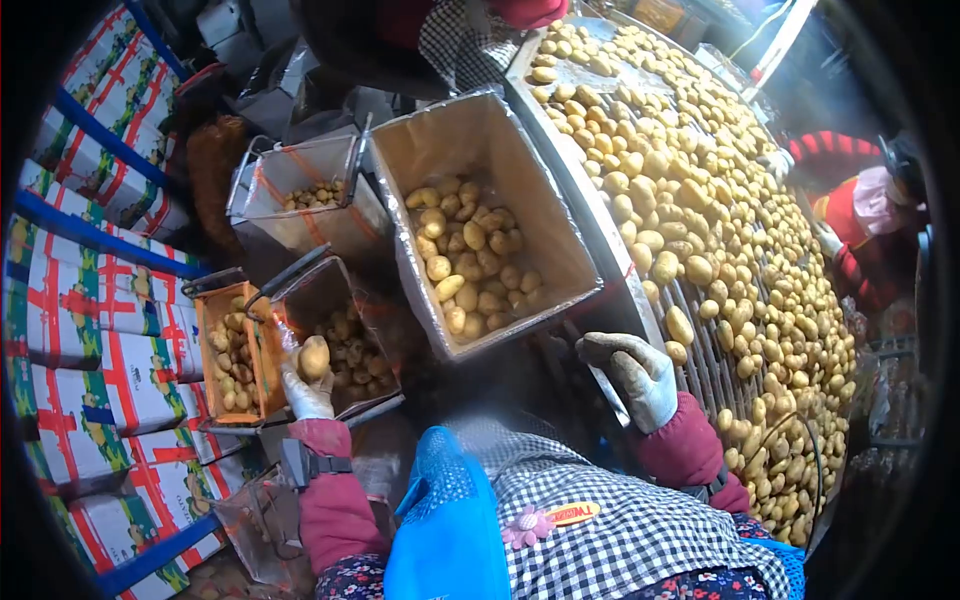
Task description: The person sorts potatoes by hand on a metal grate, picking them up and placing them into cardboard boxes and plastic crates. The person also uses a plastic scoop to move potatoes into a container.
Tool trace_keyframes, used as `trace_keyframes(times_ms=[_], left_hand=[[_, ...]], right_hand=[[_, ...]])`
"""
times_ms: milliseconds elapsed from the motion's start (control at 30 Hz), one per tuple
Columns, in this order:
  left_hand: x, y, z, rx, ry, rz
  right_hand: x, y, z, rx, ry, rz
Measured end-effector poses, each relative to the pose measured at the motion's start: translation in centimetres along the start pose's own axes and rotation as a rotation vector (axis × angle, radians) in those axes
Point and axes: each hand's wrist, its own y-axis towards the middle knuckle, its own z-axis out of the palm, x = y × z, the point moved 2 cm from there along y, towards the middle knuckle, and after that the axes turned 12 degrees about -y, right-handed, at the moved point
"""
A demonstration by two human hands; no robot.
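Observation:
My left hand (308,392), in a whitish glove, is closed around a potato (314,357). It is over the right edge of an orange crate (262,350) and beside a lined bin (372,408) of small potatoes. My right hand (640,380), also gloved, has its fingers stretched out to the left, and I see nothing in it. It hovers by the metal edge of the sorting table (600,215), where many potatoes (700,190) lie on slats. A large lined box (480,120) in front of me holds potatoes at its bottom.
Another lined container (305,225) with small potatoes stands at the far left. Printed cartons (140,370) are stacked behind blue bars. Across the table, a co-worker's gloved hand (828,240) is at the potatoes. Another person's checked apron (460,45) shows at the top.

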Motion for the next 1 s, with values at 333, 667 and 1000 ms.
trace_keyframes(times_ms=[333,667,1000], left_hand=[[4.0,-10.2,16.8,0.711,0.495,0.614],[21.5,-29.0,31.6,1.824,0.607,0.882],[28.8,-34.0,32.5,2.07,0.882,0.887]], right_hand=[[-7.4,-9.0,-11.3,-0.858,-0.298,0.052],[-15.9,-34.7,-16.4,-1.501,-1.183,0.764],[-11.9,-24.1,-11.1,-0.882,-1.354,0.782]])
